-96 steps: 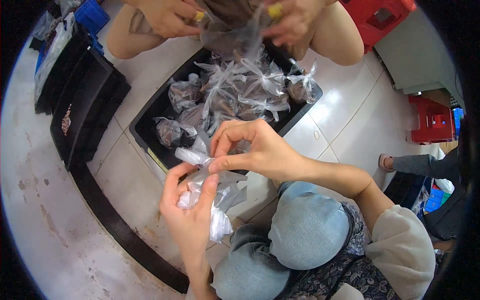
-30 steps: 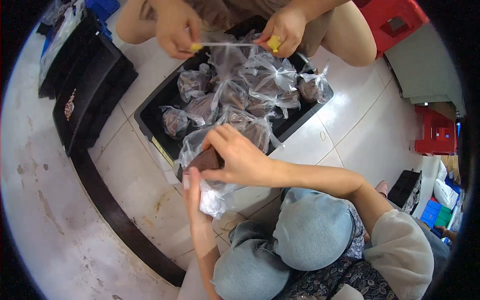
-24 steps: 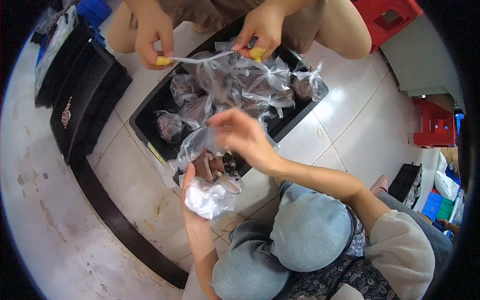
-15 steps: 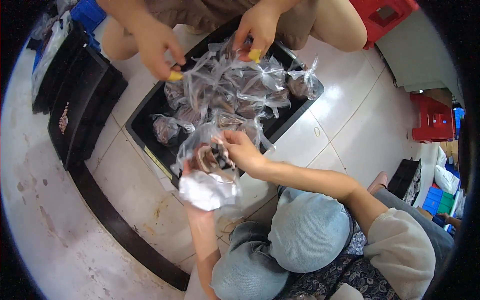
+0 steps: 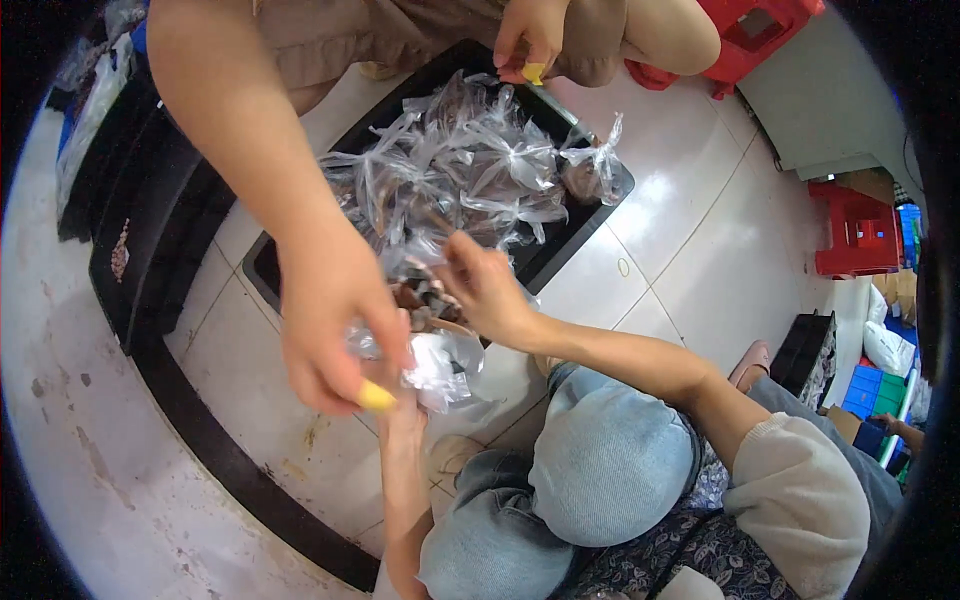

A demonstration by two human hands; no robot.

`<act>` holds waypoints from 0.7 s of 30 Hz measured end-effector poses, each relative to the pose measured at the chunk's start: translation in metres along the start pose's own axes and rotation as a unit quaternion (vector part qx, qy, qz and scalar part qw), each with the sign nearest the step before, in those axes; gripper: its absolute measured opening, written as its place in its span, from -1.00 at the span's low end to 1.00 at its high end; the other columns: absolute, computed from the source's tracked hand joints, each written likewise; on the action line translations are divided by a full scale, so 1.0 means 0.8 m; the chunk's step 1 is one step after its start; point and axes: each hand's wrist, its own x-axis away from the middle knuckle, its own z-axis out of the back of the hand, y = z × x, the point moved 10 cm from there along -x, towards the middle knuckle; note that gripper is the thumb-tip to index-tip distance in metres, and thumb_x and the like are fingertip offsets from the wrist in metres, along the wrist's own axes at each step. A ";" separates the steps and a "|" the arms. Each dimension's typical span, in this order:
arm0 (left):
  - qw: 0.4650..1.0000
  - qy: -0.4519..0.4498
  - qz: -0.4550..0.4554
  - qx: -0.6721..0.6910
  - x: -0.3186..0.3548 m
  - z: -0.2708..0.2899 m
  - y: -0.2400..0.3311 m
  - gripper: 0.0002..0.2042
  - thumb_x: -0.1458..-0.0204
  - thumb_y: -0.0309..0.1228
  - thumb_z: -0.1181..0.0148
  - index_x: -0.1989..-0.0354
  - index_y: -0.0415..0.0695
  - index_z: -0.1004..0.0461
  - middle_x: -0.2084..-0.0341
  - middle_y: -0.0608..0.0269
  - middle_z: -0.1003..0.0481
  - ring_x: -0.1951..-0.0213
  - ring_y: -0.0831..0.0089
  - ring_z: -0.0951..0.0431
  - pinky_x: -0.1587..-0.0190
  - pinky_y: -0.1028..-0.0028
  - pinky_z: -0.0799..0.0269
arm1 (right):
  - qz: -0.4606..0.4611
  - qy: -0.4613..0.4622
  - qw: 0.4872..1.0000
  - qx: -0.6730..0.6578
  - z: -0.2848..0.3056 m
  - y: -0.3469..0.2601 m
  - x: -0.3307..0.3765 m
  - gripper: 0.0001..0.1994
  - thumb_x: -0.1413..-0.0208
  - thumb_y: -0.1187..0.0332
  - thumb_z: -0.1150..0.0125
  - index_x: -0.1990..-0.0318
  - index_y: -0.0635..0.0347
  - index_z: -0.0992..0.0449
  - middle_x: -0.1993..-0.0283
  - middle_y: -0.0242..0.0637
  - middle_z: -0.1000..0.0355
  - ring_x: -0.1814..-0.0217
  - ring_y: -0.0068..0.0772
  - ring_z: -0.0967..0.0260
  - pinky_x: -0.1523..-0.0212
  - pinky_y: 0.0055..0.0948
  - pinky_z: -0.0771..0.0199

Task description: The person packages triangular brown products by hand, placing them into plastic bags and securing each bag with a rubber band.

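Note:
My left hand [image 5: 405, 412] is wrapped round the lower part of a clear plastic bag [image 5: 440, 375], mostly hidden behind it and behind a co-worker's hand. Brown, dark and pale pieces [image 5: 425, 300] show in the bag's mouth. My right hand [image 5: 490, 292] is at that mouth with its fingers bent together; blur hides what they grip. The co-worker's hand [image 5: 345, 325], with yellow wrapping on a fingertip, reaches across just left of the bag. Beyond it, several knotted clear bags [image 5: 510, 165] of brown contents fill a black tray [image 5: 575, 235].
The co-worker's other hand [image 5: 530, 45] is over the tray's far edge. Black trays [image 5: 160, 240] stand at the left beside a dark floor strip [image 5: 240, 460]. A red stool [image 5: 760, 35] and another red stool [image 5: 858, 230] are at the right. My knees [image 5: 610, 460] are close below the bag.
One co-worker's hand has swung from the tray toward me, beside my bag. Their other hand has shifted to the tray's far edge. My hands stay at the bag, slightly lower in its mouth.

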 end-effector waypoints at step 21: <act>0.976 -0.097 0.151 0.119 -0.070 -0.038 -0.061 -0.56 -0.04 -0.26 -0.05 -0.12 0.02 -0.20 -0.07 0.12 -0.22 -0.11 0.36 -0.23 0.04 0.15 -0.33 | -0.184 0.075 0.925 -0.325 0.055 0.043 -0.018 -0.75 -0.08 0.44 -0.08 0.08 0.31 -0.39 0.29 -0.35 -0.42 0.30 -0.58 -0.36 0.35 -0.59 -0.35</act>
